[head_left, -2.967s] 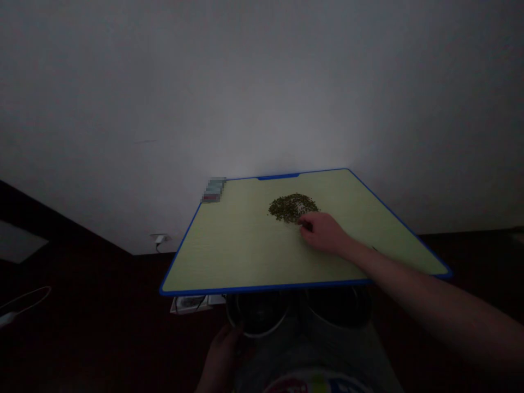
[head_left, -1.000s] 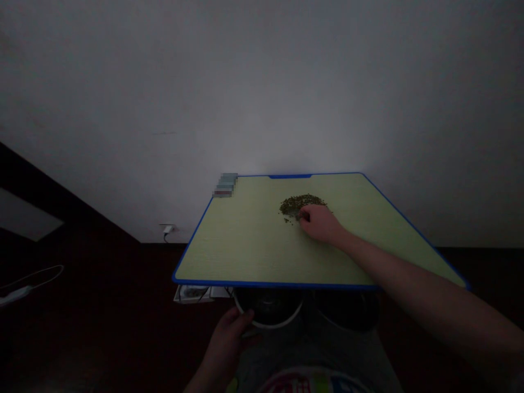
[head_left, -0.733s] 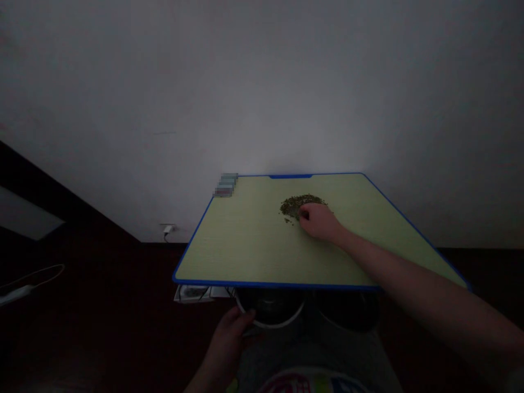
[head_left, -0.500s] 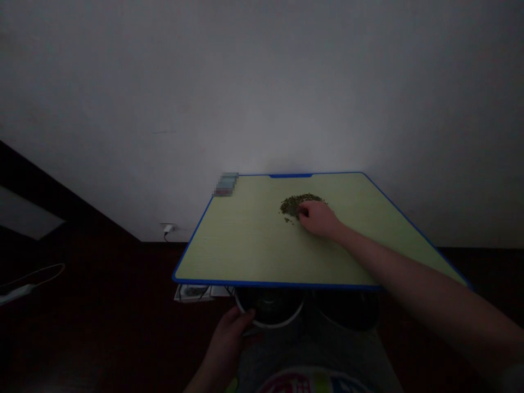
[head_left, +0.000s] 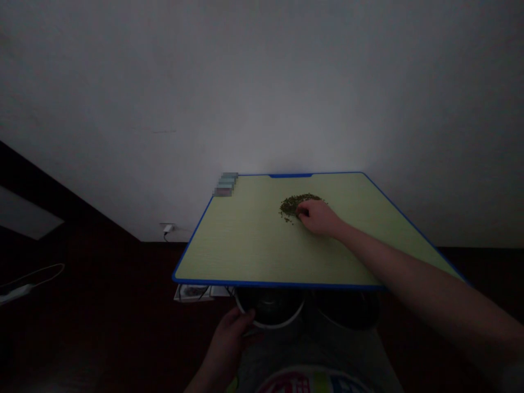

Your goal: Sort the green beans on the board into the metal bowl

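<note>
A pile of small greenish-brown grains [head_left: 290,204], perhaps beans or seeds, lies loosely spread on the pale yellow tabletop [head_left: 241,234] with its blue edge. At the pile's near right side is my right hand [head_left: 319,216], fingers curled and pinched together; what they hold, if anything, cannot be seen. Below the table's front edge, my left hand [head_left: 233,333] grips the left rim of a dark round bowl [head_left: 273,326] with a pale rim. The table hides the bowl's far part.
Beside the bowl sits a second dark round container [head_left: 352,314], partly under the table. A blurred stack [head_left: 226,184] occupies the far left table corner. The wall [head_left: 286,98] stands close behind. White boxes [head_left: 194,293] lie below, and a plug [head_left: 167,229] sits in the wall.
My right hand has shifted very slightly left and away from me at the pile's edge, and a few grains have moved. My left hand stays on the bowl's rim.
</note>
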The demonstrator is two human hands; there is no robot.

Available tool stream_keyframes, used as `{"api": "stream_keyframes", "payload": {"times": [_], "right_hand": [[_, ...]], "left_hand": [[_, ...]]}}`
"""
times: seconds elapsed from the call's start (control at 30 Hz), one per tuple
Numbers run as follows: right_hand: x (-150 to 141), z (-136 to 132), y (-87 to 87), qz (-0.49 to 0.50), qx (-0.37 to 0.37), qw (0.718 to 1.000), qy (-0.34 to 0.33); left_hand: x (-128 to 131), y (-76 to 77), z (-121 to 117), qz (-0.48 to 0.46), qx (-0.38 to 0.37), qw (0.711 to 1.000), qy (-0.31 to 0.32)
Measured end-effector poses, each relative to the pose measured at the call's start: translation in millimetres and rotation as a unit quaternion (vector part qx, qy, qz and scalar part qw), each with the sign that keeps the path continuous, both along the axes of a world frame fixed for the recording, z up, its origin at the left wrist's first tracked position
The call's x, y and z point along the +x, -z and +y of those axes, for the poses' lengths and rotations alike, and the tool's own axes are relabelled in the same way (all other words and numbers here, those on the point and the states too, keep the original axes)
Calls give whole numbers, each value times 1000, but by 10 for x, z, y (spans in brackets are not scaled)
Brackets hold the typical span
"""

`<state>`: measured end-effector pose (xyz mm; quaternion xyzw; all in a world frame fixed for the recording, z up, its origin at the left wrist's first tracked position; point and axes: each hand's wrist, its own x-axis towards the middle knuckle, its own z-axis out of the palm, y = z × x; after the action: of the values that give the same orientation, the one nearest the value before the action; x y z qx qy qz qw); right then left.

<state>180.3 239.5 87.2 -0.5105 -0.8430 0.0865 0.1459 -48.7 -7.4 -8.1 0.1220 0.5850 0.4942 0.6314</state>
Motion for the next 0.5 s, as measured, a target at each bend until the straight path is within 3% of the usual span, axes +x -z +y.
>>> {"api": "stream_keyframes", "payload": {"times": [0.5], "right_hand": [[-47,-8,15,1,-6,1000,-2]], "left_hand": [[4,-13,8,1,0,1000,-4]]}}
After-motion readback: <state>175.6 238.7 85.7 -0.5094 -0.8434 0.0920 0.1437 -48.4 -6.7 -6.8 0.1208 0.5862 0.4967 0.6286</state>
